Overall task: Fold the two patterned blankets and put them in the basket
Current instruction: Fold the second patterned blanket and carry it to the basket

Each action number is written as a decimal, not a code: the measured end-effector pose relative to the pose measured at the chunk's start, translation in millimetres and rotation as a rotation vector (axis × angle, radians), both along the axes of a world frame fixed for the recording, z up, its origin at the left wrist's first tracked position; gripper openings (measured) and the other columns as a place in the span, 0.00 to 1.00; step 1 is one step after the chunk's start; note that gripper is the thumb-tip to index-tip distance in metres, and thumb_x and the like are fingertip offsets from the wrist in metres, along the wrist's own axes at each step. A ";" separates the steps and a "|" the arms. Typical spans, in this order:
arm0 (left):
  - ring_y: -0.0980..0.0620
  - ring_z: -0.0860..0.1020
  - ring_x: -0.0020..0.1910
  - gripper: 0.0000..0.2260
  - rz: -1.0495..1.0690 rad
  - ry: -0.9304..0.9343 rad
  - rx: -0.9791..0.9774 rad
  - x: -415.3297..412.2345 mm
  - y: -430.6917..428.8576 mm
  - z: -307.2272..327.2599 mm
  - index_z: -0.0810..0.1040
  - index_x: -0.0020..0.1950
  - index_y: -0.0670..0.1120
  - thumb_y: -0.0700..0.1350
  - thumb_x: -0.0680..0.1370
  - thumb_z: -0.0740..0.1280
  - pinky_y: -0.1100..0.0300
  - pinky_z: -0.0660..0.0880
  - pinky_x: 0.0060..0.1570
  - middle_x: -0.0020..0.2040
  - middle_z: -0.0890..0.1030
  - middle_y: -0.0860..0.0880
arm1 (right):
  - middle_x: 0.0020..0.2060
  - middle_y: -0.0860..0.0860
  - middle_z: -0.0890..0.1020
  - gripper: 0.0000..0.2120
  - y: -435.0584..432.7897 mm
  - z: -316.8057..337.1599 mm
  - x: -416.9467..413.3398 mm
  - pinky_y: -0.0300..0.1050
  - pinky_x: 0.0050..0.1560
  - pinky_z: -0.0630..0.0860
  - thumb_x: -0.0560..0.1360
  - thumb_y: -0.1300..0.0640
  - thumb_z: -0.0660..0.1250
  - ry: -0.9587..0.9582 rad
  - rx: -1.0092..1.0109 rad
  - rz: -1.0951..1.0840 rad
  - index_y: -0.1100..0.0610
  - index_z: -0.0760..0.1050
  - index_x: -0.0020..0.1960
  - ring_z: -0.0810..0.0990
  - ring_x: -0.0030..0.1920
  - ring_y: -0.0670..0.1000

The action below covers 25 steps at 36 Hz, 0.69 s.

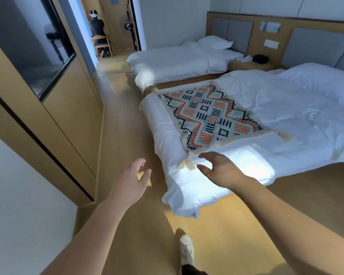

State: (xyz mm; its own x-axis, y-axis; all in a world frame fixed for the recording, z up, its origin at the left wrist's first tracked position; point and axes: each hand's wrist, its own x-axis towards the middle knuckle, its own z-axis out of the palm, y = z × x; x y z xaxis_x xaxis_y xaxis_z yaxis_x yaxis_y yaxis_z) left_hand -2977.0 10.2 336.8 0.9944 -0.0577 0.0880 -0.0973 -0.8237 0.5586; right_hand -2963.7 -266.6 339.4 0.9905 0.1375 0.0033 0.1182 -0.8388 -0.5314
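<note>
A patterned blanket [209, 116] with orange, black and pale blue diamonds and cream tassels lies spread flat on the foot of the near white bed [286, 124]. My right hand [218, 167] hovers open just before the blanket's near corner tassel, fingers spread, holding nothing. Over the floor to the left of the bed, my left hand [131, 181] is open and empty. Only one patterned blanket is in view, and no basket is visible.
A second white bed [177, 60] stands further back, with a nightstand [250, 64] between the headboards. A wooden wall with a glass panel [48, 62] runs along the left. A person sits on a chair [99, 40] in the far doorway. My shoe [187, 249] is on the wooden floor.
</note>
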 end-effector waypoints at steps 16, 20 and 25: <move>0.57 0.71 0.62 0.18 -0.074 0.004 0.041 276.6 36.3 9.7 0.67 0.70 0.51 0.52 0.80 0.58 0.64 0.65 0.56 0.65 0.72 0.55 | 0.66 0.52 0.75 0.21 53.6 -10.5 285.9 0.42 0.61 0.70 0.78 0.48 0.63 0.029 -0.010 -0.020 0.54 0.71 0.69 0.77 0.60 0.52; 0.56 0.71 0.64 0.19 -0.109 0.009 0.045 328.6 36.0 16.4 0.66 0.70 0.51 0.52 0.80 0.58 0.63 0.66 0.59 0.66 0.71 0.54 | 0.65 0.53 0.76 0.21 52.7 -6.5 330.4 0.44 0.64 0.70 0.78 0.48 0.63 0.023 -0.018 -0.042 0.55 0.71 0.69 0.75 0.64 0.53; 0.57 0.70 0.65 0.19 -0.186 0.006 0.045 395.1 36.1 15.8 0.66 0.71 0.50 0.52 0.80 0.59 0.64 0.65 0.60 0.67 0.71 0.53 | 0.66 0.53 0.76 0.21 49.6 -8.5 374.3 0.44 0.62 0.72 0.78 0.49 0.64 0.029 -0.007 -0.108 0.57 0.72 0.68 0.77 0.62 0.53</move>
State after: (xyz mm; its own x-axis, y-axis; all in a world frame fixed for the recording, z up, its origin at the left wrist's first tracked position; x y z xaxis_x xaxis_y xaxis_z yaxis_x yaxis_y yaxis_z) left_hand -2581.8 46.3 352.7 0.9668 -0.2443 0.0753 -0.2469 -0.8162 0.5224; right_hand -2589.5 -217.0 330.9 0.9992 0.0296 -0.0263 0.0113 -0.8498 -0.5271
